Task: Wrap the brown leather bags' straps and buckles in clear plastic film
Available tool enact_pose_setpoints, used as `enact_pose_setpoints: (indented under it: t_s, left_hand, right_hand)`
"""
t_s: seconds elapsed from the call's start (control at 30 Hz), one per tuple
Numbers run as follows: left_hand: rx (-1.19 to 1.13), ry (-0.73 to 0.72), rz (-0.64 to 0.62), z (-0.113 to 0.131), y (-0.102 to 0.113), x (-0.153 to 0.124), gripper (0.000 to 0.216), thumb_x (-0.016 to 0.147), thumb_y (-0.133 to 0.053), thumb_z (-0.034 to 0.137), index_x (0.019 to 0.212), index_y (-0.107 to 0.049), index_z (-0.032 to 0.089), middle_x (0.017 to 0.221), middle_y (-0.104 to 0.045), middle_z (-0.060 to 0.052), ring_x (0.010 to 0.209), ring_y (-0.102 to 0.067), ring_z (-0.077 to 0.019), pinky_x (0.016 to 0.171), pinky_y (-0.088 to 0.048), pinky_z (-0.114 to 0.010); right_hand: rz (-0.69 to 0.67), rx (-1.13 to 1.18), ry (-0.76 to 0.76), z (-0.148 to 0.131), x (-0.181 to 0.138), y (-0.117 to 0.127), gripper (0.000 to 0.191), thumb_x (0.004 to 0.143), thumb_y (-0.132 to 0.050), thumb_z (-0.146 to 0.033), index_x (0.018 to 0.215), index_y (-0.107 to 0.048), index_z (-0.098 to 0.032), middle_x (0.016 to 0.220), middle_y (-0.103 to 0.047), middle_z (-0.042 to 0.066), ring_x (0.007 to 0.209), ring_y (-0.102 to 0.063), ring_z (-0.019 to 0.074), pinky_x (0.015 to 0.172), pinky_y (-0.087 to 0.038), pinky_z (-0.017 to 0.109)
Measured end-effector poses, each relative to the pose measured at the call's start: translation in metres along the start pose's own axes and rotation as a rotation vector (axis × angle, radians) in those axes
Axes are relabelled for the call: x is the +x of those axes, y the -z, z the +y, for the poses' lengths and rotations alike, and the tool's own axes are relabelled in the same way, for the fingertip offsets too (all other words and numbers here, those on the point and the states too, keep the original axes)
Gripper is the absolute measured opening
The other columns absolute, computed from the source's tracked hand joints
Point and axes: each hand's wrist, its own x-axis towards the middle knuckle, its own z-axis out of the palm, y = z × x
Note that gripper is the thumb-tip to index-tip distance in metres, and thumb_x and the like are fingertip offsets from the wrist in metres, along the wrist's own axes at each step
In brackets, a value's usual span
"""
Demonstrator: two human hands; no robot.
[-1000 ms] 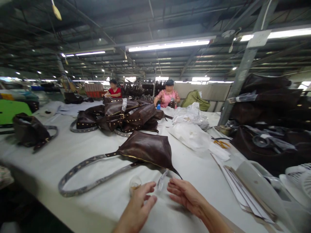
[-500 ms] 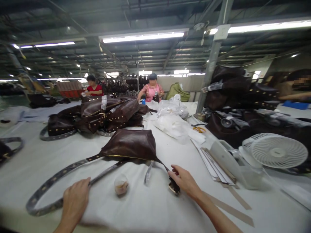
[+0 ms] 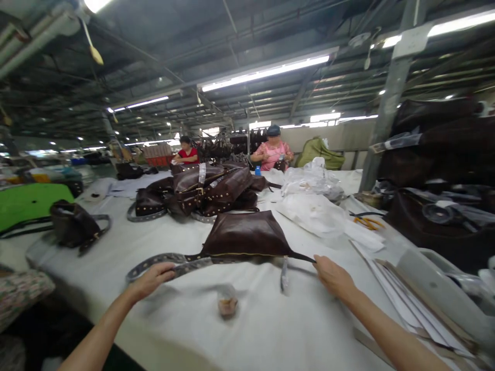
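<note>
A dark brown leather bag point(image 3: 247, 234) lies on the white-covered table in front of me, its gold zip edge toward me. The studded shoulder strap point(image 3: 141, 270), wrapped in clear plastic, loops out from the bag's left end. My left hand point(image 3: 154, 278) is closed over this strap. At the right end, my right hand point(image 3: 332, 275) grips the short strap point(image 3: 303, 256), which is drawn out taut. A plastic-wrapped zip pull point(image 3: 285, 278) hangs toward me. Nearer still sits a small clear container point(image 3: 227, 305) with something tan inside.
Behind the bag is a pile of similar brown bags point(image 3: 193, 190). Plastic sheets point(image 3: 313, 206), orange-handled pliers point(image 3: 368, 222) and card strips point(image 3: 417, 299) lie to the right. Another bag point(image 3: 73, 226) stands at left. Two people point(image 3: 273, 154) work across the table.
My view has swung left. My right hand has moved outward along the short strap, straightening it and hiding its buckle end. My left hand has moved forward, closer to the bag, with the studded strap.
</note>
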Motion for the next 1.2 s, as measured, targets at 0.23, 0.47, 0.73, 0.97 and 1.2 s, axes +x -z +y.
enact_pose_setpoints:
  t_s: [0.23, 0.47, 0.73, 0.97, 1.2]
  left_hand:
    - [-0.276, -0.027, -0.096, 0.078, 0.036, 0.006, 0.042, 0.075, -0.057, 0.056, 0.080, -0.058, 0.015, 0.067, -0.048, 0.002, 0.063, -0.040, -0.0126, 0.058, -0.029, -0.023]
    - [-0.304, -0.195, -0.268, 0.170, 0.075, 0.020, 0.032, 0.074, -0.066, 0.047, 0.078, -0.062, 0.015, 0.070, -0.054, 0.002, 0.067, -0.045, -0.0126, 0.064, -0.035, -0.023]
    - [-0.378, -0.478, -0.263, 0.253, 0.074, 0.036, 0.024, 0.074, -0.067, 0.037, 0.074, -0.060, 0.014, 0.065, -0.049, 0.005, 0.064, -0.041, -0.0097, 0.063, -0.032, -0.022]
    - [-0.390, -0.657, -0.350, 0.322, 0.070, 0.053, 0.017, 0.073, -0.067, 0.029, 0.071, -0.060, 0.014, 0.063, -0.045, 0.006, 0.060, -0.037, -0.0073, 0.058, -0.028, -0.022]
    - [-0.674, -0.781, -0.249, 0.389, 0.082, 0.086, 0.025, 0.072, -0.071, 0.029, 0.088, -0.064, 0.011, 0.073, -0.059, 0.001, 0.063, -0.049, -0.0077, 0.063, -0.036, -0.022]
  right_hand:
    - [0.080, 0.677, 0.194, -0.070, -0.006, 0.024, 0.049, 0.083, -0.055, -0.033, 0.130, -0.050, -0.021, 0.124, -0.058, 0.014, 0.106, -0.061, 0.0269, 0.095, -0.048, 0.044]
    - [-0.465, 1.571, 0.112, -0.171, -0.029, 0.114, 0.083, 0.073, -0.075, -0.040, 0.142, -0.032, -0.022, 0.138, -0.049, 0.017, 0.103, -0.065, 0.0227, 0.077, -0.058, 0.032]
    - [-0.365, 2.085, -0.167, -0.194, -0.033, 0.164, 0.034, 0.094, -0.046, -0.044, 0.118, -0.045, -0.020, 0.102, -0.064, 0.011, 0.087, -0.068, 0.0166, 0.064, -0.059, 0.026]
    - [-0.252, 2.074, 0.039, -0.166, -0.028, 0.236, 0.038, 0.095, -0.038, -0.052, 0.097, -0.057, -0.019, 0.102, -0.070, 0.009, 0.094, -0.068, 0.0214, 0.076, -0.058, 0.036]
    - [0.190, 2.154, 0.059, -0.186, 0.000, 0.360, 0.044, 0.102, -0.025, -0.037, 0.065, -0.039, -0.020, 0.056, -0.060, -0.003, 0.058, -0.065, 0.0128, 0.064, -0.056, 0.031]
